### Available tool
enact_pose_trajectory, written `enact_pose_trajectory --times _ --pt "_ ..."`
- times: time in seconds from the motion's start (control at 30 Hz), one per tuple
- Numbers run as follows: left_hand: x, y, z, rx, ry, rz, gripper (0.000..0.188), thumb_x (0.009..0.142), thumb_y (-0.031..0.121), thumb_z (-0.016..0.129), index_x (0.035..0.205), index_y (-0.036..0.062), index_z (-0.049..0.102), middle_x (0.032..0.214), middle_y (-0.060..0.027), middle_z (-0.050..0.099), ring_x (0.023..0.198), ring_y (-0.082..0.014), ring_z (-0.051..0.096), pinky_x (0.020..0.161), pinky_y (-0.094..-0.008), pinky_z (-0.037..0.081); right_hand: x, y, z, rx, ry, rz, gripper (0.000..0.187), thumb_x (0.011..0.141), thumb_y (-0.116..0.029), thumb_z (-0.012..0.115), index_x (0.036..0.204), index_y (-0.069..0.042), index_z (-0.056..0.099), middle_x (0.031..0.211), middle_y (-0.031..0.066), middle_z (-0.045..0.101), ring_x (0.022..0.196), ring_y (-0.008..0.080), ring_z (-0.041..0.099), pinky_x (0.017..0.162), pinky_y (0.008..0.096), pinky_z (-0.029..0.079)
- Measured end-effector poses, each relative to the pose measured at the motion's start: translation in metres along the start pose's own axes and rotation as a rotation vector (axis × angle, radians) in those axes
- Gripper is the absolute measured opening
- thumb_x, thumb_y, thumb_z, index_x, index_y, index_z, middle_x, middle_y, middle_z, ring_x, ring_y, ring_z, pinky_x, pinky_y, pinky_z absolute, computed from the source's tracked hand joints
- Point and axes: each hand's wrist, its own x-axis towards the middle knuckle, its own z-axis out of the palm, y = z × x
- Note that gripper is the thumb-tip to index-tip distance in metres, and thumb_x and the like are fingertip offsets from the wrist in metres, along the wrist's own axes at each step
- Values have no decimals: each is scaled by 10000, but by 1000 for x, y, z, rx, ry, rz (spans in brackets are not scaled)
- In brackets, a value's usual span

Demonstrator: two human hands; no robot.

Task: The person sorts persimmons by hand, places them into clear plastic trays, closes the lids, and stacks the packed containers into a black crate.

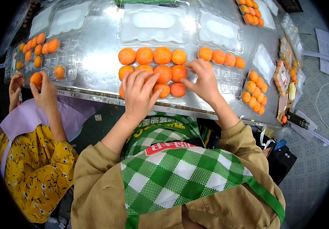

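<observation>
In front of me, on the metal table, lies a clear plastic clamshell tray (153, 28) with its lid folded back, its near half filled with rows of round orange fruits (162, 55). My left hand (139, 89) rests over the near left fruits, fingers stretched and slightly spread, hiding part of them. At the tray's right edge is my right hand (204, 82), thumb and fingers apart, the tips against the outermost fruits. Neither hand lifts a fruit. Just to the right, another clear tray (219, 30) has a row of fruits along the back of its base.
At my left a co-worker's hand (46, 91) holds an orange fruit (36, 79) by a partly filled tray (71, 53). Filled trays (254, 93) stand on the right, near a black cylindrical device (298, 120). The metal table's front edge (95, 95) runs before my apron.
</observation>
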Motion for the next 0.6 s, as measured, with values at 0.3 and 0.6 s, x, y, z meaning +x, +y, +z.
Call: enact_pose_trajectory --times 0.3,0.6 --pt "32 4 5 76 -148 33 543 616 197 798 1131 145 634 1098 -44 574 1084 -251 506 961 -455 333 -5 -12 15 -92 -5 41 502 635 -118 750 1100 -74 565 988 118 534 883 316 558 758 402 480" --pt "33 6 10 154 -149 71 532 597 190 800 1104 151 642 1061 -39 571 1069 -238 510 972 -483 321 -7 -9 24 -124 57 58 456 615 -92 746 1023 -65 545 947 129 491 866 320 538 738 415 470"
